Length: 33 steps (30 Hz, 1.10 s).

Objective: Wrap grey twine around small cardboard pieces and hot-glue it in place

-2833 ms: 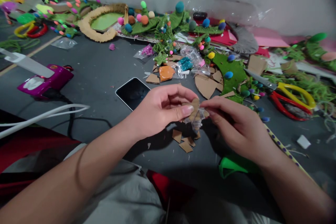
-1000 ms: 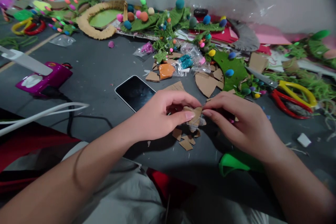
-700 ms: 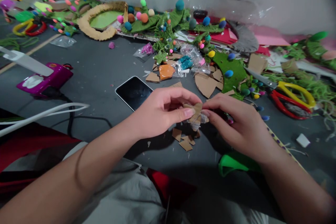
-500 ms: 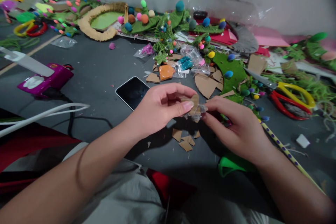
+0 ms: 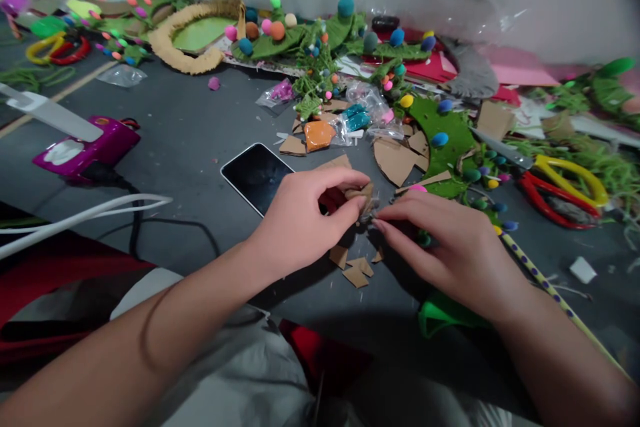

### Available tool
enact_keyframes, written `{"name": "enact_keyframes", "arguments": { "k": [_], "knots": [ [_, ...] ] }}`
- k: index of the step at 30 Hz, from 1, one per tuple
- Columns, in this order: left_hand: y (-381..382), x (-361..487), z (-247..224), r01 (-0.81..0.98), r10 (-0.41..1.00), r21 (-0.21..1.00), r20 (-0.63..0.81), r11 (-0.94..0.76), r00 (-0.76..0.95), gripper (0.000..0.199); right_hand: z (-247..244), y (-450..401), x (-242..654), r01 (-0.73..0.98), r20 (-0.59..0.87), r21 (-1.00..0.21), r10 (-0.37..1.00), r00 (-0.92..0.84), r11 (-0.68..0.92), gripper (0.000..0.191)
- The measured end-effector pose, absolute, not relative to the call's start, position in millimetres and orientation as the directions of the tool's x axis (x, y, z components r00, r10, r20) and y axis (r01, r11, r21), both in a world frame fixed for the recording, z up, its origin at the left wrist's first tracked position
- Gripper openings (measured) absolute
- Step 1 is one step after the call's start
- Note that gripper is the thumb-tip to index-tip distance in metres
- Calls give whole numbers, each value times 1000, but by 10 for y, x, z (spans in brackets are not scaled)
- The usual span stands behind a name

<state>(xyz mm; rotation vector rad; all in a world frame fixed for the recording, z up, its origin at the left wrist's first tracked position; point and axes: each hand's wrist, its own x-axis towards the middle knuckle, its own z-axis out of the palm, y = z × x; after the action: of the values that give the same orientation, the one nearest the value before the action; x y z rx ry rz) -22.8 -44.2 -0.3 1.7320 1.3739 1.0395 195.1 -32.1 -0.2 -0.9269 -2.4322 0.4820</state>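
My left hand (image 5: 313, 213) pinches a small piece of brown cardboard (image 5: 367, 195) wrapped in part with grey yarn (image 5: 368, 215). Just to the right, my right hand (image 5: 440, 240) has its thumb and forefinger pressed together at the edge of the grey yarn. Small cardboard scraps (image 5: 357, 271) lie on the dark table below my hands. A phone with a dark screen (image 5: 257, 177) lies left of my left hand, which covers its lower right part.
Scissors with red and yellow handles (image 5: 565, 190) lie at the right, near a dotted yellow strip (image 5: 537, 277). A purple power adapter (image 5: 87, 147) with cables sits at the left. Yarn-covered shapes with coloured balls (image 5: 280, 43) line the wall. A green object (image 5: 445, 317) lies below my right wrist.
My left hand has turned and the cardboard piece has tilted between its fingers. My right fingertips have moved slightly left and down, closing at the yarn. The view has shifted a little.
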Motion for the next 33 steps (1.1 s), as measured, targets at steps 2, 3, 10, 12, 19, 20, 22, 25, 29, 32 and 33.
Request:
{"name": "enact_keyframes", "arguments": {
  "k": [2, 3, 10, 12, 19, 20, 22, 25, 29, 32, 33],
  "knots": [
    [-445, -242, -2, 455, 972, 864, 142, -215, 189, 20, 1, -316, 1969, 519, 317, -439, 667, -675, 734, 9],
    [-443, -250, 2, 456, 966, 864, 118, -213, 229, 20, 4, -313, 1976, 519, 310, -423, 657, -687, 743, 9],
    [-418, -292, 72, 453, 922, 871, 0, -191, 388, 19, 57, -271, 1998, 527, 287, -412, 655, -699, 743, 8],
    [-417, -297, 80, 443, 913, 880, -29, -169, 406, 20, 69, -259, 2005, 534, 264, -449, 678, -686, 716, 10],
    [-400, -299, 84, 323, 893, 940, -51, -108, 447, 17, 77, -231, 2029, 537, 205, -592, 757, -621, 601, 17],
    [-396, -298, 87, 290, 889, 953, -56, -88, 454, 16, 80, -232, 2028, 533, 205, -608, 765, -611, 589, 17],
    [-387, -299, 91, 217, 882, 975, -68, -39, 466, 15, 88, -238, 2019, 530, 209, -631, 782, -587, 567, 18],
    [-372, -305, 86, 110, 870, 993, -88, 39, 485, 15, 93, -259, 1990, 523, 232, -651, 800, -553, 550, 19],
    [-365, -302, 64, 60, 863, 991, -134, 120, 487, 28, 82, -288, 1942, 496, 256, -683, 811, -526, 537, 19],
    [-371, -282, 63, 94, 875, 981, -196, 172, 442, 32, 70, -299, 1925, 464, 262, -711, 811, -523, 529, 15],
    [-373, -277, 67, 98, 877, 978, -208, 183, 434, 32, 70, -300, 1926, 455, 262, -719, 811, -523, 525, 14]
  ]
}}
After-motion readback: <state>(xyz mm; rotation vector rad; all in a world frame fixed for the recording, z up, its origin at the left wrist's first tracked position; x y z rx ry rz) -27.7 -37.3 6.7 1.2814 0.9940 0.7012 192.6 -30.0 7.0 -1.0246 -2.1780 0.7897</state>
